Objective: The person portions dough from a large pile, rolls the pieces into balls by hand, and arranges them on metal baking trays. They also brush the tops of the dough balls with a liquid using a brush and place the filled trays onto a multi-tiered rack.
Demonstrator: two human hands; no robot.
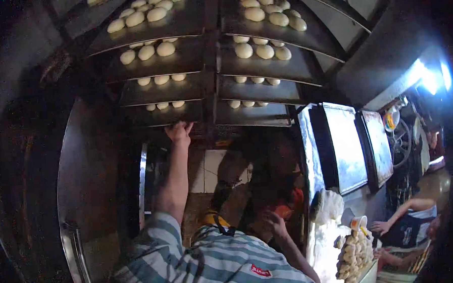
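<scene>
My left hand (pixel 179 131) reaches up to a rack. Its fingers close on the front edge of the lowest left baking tray (pixel 139 120), a dark metal sheet. Round pale dough balls (pixel 163 106) sit on that tray toward its back. Beside it is another baking tray (pixel 253 121) with dough balls of the same kind. Low near my waist hangs my right hand (pixel 276 223), its fingers loosely apart with nothing visible in them. The area around that hand is dark, with a reddish patch next to it.
Several trays of dough balls (pixel 156 14) fill the rack above. Flat metal trays (pixel 346 146) stand upright at the right. Below them are a white cloth (pixel 329 206), a small tub (pixel 359 222) and piled dough pieces (pixel 354 257). Another person's hand (pixel 380 228) is by that table.
</scene>
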